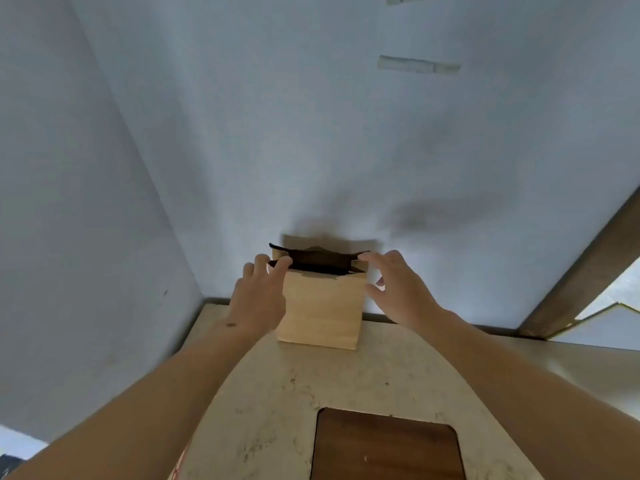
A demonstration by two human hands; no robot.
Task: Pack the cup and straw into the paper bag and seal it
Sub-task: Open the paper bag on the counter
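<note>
A tan paper bag (320, 311) stands upright on the pale stone counter (277, 393), close to the back wall. Its mouth is open and dark inside; I cannot see a cup or a straw. My left hand (258, 296) is at the bag's left top corner, fingertips pinching the rim. My right hand (398, 287) is at the right top corner, index fingertip on the rim and thumb beside the bag's right side.
A dark wooden board (388, 445) lies on the counter near me. A grey-white wall (311, 133) rises right behind the bag, with another wall at the left. A brown frame (585, 268) slants at the right.
</note>
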